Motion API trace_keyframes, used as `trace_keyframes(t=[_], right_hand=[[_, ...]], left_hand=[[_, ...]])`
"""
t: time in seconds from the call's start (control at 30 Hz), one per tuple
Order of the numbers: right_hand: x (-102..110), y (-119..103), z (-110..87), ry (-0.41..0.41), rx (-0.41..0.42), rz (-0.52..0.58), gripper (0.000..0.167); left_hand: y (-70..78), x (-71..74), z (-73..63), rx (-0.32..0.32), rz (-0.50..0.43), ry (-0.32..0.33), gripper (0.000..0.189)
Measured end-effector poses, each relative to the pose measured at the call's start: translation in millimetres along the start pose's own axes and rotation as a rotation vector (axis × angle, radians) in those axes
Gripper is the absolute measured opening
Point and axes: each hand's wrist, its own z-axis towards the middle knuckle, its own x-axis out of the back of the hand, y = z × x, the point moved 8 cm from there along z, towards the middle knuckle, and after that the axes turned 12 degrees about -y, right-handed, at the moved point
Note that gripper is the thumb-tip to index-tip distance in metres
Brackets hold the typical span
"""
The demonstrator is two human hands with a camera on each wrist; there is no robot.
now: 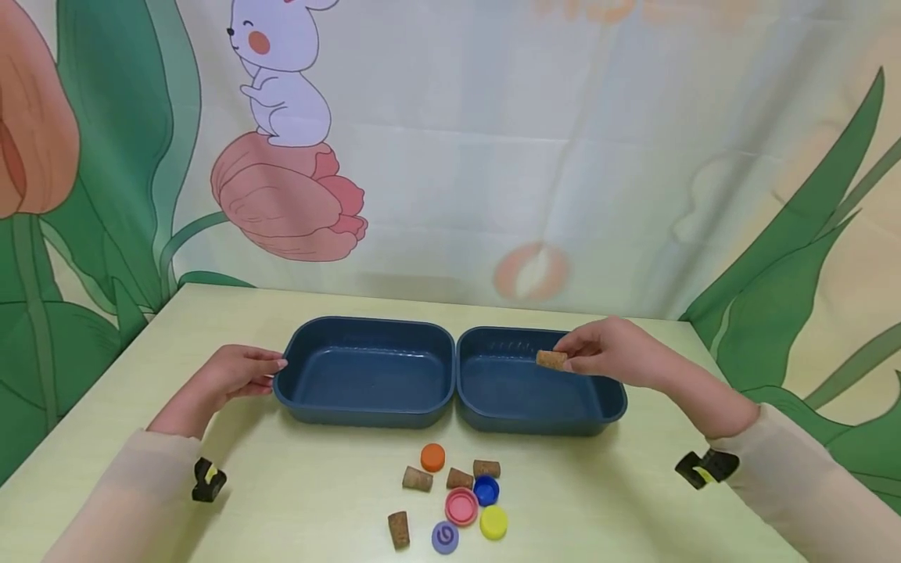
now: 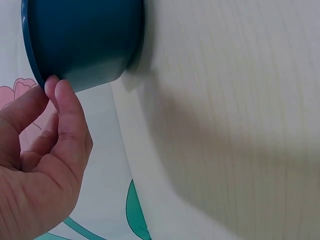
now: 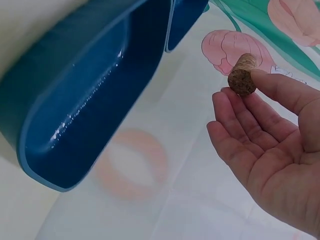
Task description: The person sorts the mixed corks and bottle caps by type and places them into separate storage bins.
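My right hand point(image 1: 615, 353) pinches a cork point(image 1: 551, 360) between thumb and fingers, above the right blue tray point(image 1: 542, 426). In the right wrist view the cork point(image 3: 242, 80) shows its round end, held at the fingertips. My left hand point(image 1: 238, 371) grips the left end of the other blue tray point(image 1: 366, 417); in the left wrist view its thumb and fingers point(image 2: 67, 115) meet at the rim. Both trays stand side by side, their insides bare apart from shiny reflections. Several corks point(image 1: 398, 530) lie on the table in front of them.
Among the loose corks lie an orange cap point(image 1: 432, 457), a blue cap point(image 1: 486, 491), a pink cap point(image 1: 461, 507), a yellow cap point(image 1: 493, 522) and a purple cap point(image 1: 445, 537). Behind the pale table point(image 1: 281, 500) hangs a printed curtain point(image 1: 436, 180).
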Motion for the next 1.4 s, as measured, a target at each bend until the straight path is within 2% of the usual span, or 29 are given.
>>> trace_keyframes(t=[0.47,0.97,1.2,1.4], right_hand=[[22,14,12.0,-0.016,-0.014,0.024,0.031],[33,9,26.8,-0.044,0.014,0.030,0.030],[38,11,42.0,-0.039,0.017,0.028,0.028],[36,15,57.9,-0.074,0.032,0.022,0.028]], left_hand=[[2.6,0.2,1.5,0.030,0.044,0.012,0.051],[3.4,-0.4,0.1,0.046,0.035,0.005,0.051],[3.9,0.6,-1.0,0.047,0.030,0.001,0.051],[3.9,1.3,-1.4,0.050,0.037,0.007,0.051]])
